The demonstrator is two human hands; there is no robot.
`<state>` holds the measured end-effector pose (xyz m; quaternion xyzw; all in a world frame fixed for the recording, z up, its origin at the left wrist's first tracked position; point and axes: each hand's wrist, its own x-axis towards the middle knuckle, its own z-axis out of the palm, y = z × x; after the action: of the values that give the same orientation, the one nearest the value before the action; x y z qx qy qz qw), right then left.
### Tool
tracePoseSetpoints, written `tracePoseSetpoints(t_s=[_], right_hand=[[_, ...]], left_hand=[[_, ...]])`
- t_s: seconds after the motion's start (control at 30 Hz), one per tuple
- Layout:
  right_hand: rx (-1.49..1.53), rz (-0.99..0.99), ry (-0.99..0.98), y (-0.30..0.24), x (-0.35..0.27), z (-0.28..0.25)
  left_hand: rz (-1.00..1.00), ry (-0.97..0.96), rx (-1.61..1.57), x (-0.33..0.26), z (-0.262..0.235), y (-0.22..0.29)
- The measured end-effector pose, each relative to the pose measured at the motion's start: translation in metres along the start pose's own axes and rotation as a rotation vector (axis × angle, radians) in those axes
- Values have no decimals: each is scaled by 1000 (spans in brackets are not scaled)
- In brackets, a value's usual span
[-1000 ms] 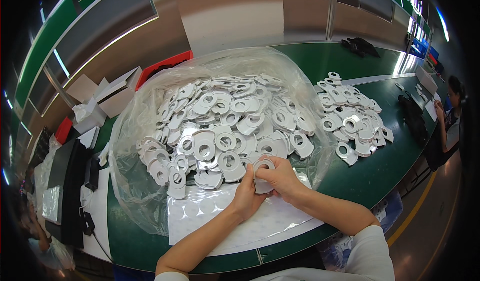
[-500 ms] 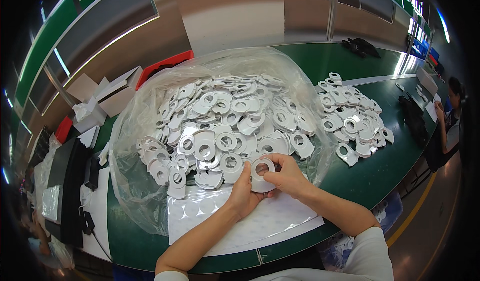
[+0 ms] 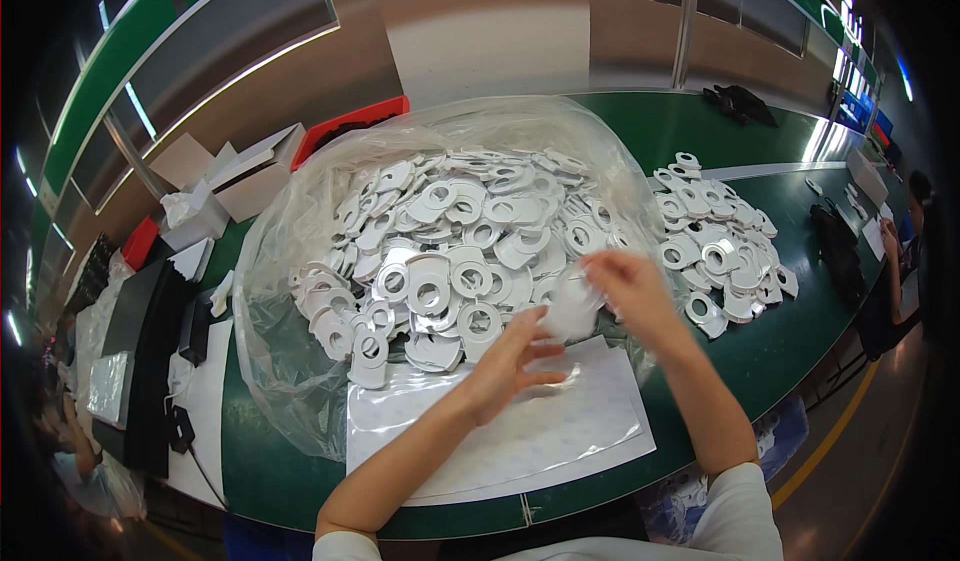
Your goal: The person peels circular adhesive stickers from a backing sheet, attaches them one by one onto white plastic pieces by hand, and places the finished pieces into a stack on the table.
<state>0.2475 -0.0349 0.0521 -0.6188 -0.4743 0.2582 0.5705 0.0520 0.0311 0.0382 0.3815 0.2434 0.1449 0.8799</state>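
Observation:
In my right hand (image 3: pixel 637 299) is a white plastic part (image 3: pixel 573 307), smeared by motion, gripped at its upper right edge. It is above the near right side of a big heap of white plastic ring parts (image 3: pixel 429 286). My left hand (image 3: pixel 508 366) is apart from the part, its fingers spread with nothing in them. Below it a glossy white sheet (image 3: pixel 500 446) lies at the table's front edge. The heap rests in an opened clear plastic bag (image 3: pixel 268 311).
A smaller pile of the same parts (image 3: pixel 722 251) lies on the green table (image 3: pixel 660 401) to the right. White boxes (image 3: pixel 255 181) and a red bin (image 3: pixel 350 129) stand at the back left. A black bag-like item (image 3: pixel 838 246) and another person (image 3: pixel 905 251) are far right.
My left hand has let go of the part and opened. My right hand has moved up and to the right with the part. The view has shifted slightly.

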Motion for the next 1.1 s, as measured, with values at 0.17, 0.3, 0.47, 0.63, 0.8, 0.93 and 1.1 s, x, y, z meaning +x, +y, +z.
tracePoseSetpoints(t_s=[0.17, 0.3, 0.47, 0.63, 0.8, 0.93, 1.1], right_hand=[[-447, -422, 843, 1, 27, -82], [-812, -617, 934, -11, 20, -50], [-462, -184, -378, -20, -26, 15], [-811, -211, -528, -5, -57, 50], [-778, -139, -524, 0, -49, 43], [-758, -40, -654, 1, -37, 32], [-697, -25, -708, 0, -32, 30]], left_hand=[[379, 364, 1525, -22, 4, 35], [412, 716, 1940, -10, -11, 18], [513, 704, 1991, -6, -18, 9], [599, 500, 1951, -3, -26, 12], [741, 306, 1032, 6, -14, 4], [284, 92, -40, -1, 6, -3], [228, -74, -371, 17, -21, -28]])
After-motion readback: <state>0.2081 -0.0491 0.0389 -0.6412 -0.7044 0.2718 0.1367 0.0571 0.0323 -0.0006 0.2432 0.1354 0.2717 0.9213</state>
